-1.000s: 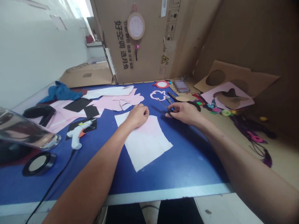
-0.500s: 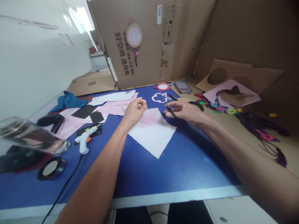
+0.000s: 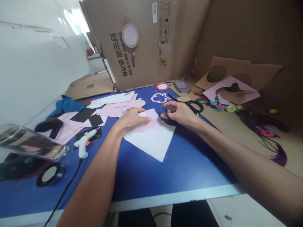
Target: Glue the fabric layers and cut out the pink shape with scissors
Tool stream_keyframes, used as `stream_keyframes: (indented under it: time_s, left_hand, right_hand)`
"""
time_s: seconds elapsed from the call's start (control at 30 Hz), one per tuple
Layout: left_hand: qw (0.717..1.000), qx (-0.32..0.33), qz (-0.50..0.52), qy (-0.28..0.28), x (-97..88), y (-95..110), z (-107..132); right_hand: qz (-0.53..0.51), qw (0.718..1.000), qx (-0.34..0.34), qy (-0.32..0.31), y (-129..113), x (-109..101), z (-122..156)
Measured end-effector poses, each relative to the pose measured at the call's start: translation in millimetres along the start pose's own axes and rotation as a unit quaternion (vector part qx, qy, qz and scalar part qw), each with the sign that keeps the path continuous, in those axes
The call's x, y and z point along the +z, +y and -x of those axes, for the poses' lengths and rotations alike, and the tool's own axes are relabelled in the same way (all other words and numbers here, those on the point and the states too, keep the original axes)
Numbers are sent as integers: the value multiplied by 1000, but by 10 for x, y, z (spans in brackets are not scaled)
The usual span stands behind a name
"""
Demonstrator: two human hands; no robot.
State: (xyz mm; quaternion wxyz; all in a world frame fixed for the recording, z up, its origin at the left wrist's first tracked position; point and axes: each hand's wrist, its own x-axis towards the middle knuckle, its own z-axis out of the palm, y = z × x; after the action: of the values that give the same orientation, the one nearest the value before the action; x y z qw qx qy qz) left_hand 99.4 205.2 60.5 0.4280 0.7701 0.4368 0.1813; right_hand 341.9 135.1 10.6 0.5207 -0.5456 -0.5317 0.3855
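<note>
Cloth [image 3: 151, 138], white with a pinkish patch, lies on the blue tabletop [image 3: 189, 170] between the hands, turned over the last second so one corner points at the person, which seems to present its right edge to the scissors [image 3: 167, 114]. The left hand [image 3: 132, 119], thumb on top, pinches its far left side; the right hand [image 3: 180, 114], reaching inward, grasps the scissors' handles, blades pointing away.

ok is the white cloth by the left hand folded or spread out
Spread out: the white cloth shows a broad face, one corner pointing toward the table edge; the left hand has its thumb on top.
</note>
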Motion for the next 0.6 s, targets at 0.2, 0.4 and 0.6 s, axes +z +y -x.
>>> stream_keyframes:
  time_s: [0.2,0.4,0.6]
  left_hand:
    - [996,-85,-30,-21,-91,6,80]
    - [983,-100,151,42,-104,-35,34]
    - [931,-76,336,119,-160,-69,-55]
  right_hand:
    - [5,999,-19,28,-24,-32,17]
    - [-38,996,-13,79,-92,-72,7]
    - [-50,994,-1,96,-173,-121,28]
